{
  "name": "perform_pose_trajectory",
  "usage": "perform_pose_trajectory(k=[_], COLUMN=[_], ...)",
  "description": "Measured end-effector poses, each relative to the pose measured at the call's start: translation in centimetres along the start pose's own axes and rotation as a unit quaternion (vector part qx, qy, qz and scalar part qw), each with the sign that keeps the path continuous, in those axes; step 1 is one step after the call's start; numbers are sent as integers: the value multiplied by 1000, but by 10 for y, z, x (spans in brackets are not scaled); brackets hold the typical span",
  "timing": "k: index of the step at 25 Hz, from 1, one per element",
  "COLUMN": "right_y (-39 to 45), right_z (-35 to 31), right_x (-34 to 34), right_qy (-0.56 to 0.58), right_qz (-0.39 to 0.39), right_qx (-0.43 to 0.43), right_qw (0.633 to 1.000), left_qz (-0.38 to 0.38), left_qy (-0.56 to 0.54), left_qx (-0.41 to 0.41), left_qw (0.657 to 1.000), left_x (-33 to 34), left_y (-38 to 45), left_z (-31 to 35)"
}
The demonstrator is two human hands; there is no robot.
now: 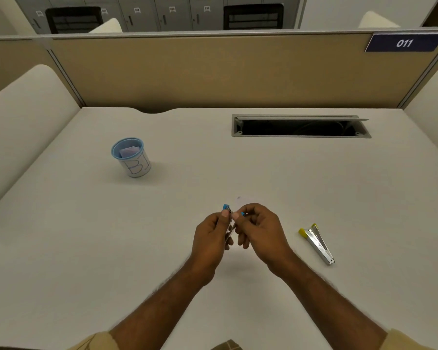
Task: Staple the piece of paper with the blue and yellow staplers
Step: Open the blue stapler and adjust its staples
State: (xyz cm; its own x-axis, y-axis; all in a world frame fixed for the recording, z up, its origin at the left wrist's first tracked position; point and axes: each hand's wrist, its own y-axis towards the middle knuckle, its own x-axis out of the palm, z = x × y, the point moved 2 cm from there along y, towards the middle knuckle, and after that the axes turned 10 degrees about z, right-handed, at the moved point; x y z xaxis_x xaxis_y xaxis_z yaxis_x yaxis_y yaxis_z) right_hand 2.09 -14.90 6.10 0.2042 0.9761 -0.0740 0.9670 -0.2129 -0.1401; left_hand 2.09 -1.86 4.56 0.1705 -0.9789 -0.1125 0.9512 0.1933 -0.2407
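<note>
Both hands meet over the middle of the desk (86, 248), working on the blue stapler (228, 222). The left hand (209, 238) is closed around its metal body, thumb up near the blue tip. The right hand (259, 232) pinches at the stapler's top end with thumb and forefinger, and another blue bit shows at those fingertips. The paper (243, 200) is hard to make out: a pale patch just beyond the fingers may be it, held in the right hand at the stapler's mouth, but it blends into the white desk and I cannot be sure.

The yellow stapler (317, 242) lies on the desk to the right, near the right wrist but apart from it, untouched, its yellow tips pointing away and left. A blue cup (132, 157) with folded slips inside stands well off to the left.

My reading is that the task is in its first half: the blue stapler is being brought to bear, and whether its staple is in yet cannot be told. Putting it down, picking up the yellow one and stapling again all appear left to do.
</note>
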Motion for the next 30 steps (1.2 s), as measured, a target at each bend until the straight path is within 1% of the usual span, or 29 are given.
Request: perform_pose_trajectory(k=[2,3,4,6,7,10,12,14,15,17,18,19,20,21,22,23,24,26,27,28,30], right_y=[-1,-2,-3,-5,-7,-9,-7,-5,-4,0,2,4,6,8,10,12,14,16,16,17,19], right_z=[-1,-1,-1,3,5,8,5,0,-3,-12,-17,-22,-27,-32,-37,-42,-46,-54,-57,-59,-61], right_x=[2,3,2,-3,-6,-12,-16,-22,-27,-36,-40,-44,-47,-49,-50,-50,-49,-46,-44,-42,-38], right_qy=[-4,-10,-14,-2,13,93,146,178,187,185,179,168,152,133,116,99,84,63,53,46,38], right_qz=[9,18,34,60,62,43,37,20,7,-21,-35,-52,-70,-88,-105,-118,-129,-144,-145,-140,-111], right_qx=[-15,-27,-36,-43,-43,-14,9,12,8,-5,-11,-15,-21,-26,-32,-37,-44,-55,-60,-63,-68], right_qw=[1000,999,999,997,997,995,989,984,982,982,983,984,986,987,987,987,987,986,986,987,991], left_qz=[19,39,77,147,155,108,74,49,45,54,67,84,92,76,24,-50,-125,-243,-280,-297,-282], left_qy=[-20,-39,-76,-191,-230,-304,-358,-382,-377,-327,-270,-184,-85,-1,52,84,115,151,134,93,2], left_qx=[-15,-27,-51,-104,-107,-97,-135,-178,-195,-208,-188,-141,-72,5,65,99,114,98,67,25,-55], left_qw=[1000,998,993,965,955,942,921,906,904,920,942,969,990,997,996,990,979,953,948,950,958], left_x=[5,7,7,2,-2,-10,-14,-24,-32,-45,-50,-55,-59,-60,-58,-53,-46,-31,-25,-22,-19], left_y=[-1,-1,2,12,20,30,33,37,40,44,46,49,50,52,52,51,48,41,39,36,31], left_z=[-1,-1,2,10,13,22,24,23,22,21,22,25,31,39,48,56,61,66,65,63,56])
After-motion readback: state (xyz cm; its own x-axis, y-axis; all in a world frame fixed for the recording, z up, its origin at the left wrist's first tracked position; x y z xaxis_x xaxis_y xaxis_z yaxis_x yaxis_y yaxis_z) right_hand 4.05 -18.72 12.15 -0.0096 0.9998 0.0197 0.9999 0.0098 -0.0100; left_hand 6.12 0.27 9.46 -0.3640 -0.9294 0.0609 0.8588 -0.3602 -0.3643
